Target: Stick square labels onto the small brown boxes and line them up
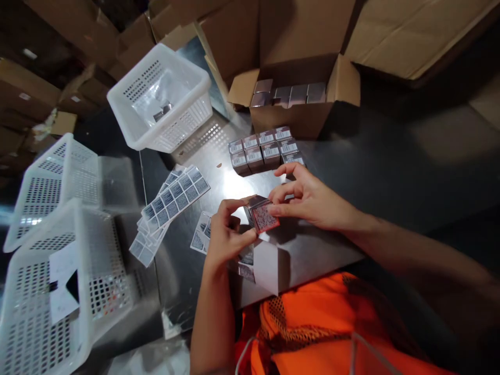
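A small dark box (264,216) with a reddish patterned face is held over the near side of the table. My left hand (227,232) is closed on its left side, thumb in front and index finger along the back edge. From the right, my right hand (299,197) pinches the box's upper right corner with thumb and fingertips; whether a thin label is also between them I cannot tell. Below the box stands a white carton (267,265), with printed pieces beside it partly hidden by my left hand. Printed label sheets (175,200) lie overlapping to the left, and smaller label pieces (200,233) lie close to my left wrist.
Rows of small barcoded boxes (261,152) stand beyond my hands. Behind them an open cardboard carton (291,119) holds several similar boxes. A white perforated basket (175,127) sits at the back left, and more baskets (84,291) are at the left edge. Cardboard boxes line the background.
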`<state>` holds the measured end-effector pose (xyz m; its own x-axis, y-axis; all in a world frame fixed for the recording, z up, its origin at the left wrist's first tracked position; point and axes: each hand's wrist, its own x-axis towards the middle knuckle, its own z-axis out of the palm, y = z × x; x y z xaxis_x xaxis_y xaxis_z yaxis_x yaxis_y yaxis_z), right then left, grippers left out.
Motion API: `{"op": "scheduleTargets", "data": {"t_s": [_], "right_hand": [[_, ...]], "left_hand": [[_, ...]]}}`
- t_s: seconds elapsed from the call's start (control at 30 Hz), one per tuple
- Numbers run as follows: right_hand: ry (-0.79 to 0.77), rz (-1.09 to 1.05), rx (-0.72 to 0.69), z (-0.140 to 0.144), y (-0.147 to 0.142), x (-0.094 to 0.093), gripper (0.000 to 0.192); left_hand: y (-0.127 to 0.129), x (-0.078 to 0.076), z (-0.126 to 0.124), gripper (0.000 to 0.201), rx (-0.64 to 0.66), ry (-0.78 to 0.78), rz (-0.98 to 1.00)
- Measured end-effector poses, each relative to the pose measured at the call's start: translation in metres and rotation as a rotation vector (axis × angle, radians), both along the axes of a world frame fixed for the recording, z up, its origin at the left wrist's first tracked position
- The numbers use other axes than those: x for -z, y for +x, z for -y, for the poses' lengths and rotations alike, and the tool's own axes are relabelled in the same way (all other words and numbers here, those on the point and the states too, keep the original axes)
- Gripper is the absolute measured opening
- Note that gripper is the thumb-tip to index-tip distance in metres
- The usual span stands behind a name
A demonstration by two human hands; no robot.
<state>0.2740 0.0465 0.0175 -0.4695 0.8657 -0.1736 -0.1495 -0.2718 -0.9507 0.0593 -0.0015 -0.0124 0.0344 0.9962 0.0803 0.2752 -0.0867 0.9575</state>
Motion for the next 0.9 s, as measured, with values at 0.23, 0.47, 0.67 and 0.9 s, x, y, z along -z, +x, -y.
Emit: {"op": "scheduleTargets", "data": {"t_s": [0.23,0.47,0.67,0.9], "right_hand": [[-0.007,0.011,-0.007,-0.0002,-0.0005,-0.001,0.066],[0.009,0.012,0.004,0.001,-0.001,0.0016,0.065],[0.012,0.014,0.007,0.0008,-0.001,0.0027,0.065],[0.015,0.017,0.013,0.0009,-0.0018,0.0026,0.065]], "left_hand": [[-0.0002,-0.0001,-0.001,0.046,-0.01,0.001,-0.049],[0.0009,0.0,-0.0004,0.048,-0.023,0.003,-0.052],[0.0009,0.0013,-0.0009,0.047,-0.038,-0.002,-0.067],[0.0024,-0.0003,-0.0002,0.048,-0.033,0.01,-0.04]]}}
